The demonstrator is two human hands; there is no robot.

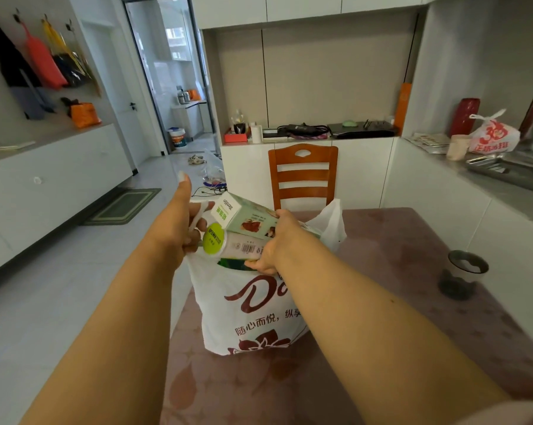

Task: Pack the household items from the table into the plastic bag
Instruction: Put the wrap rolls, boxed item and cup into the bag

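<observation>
White plastic bag held by both hands; left hand, right hand.

From my feed the room looks evenly lit with soft daylight, brightest through the far doorway, where the window glare washes out detail. Shadows are faint; I see only a soft one beside the dark cup on the table. The wide lens bends the cabinets at the left and right edges, and the near forearms blur slightly.
</observation>
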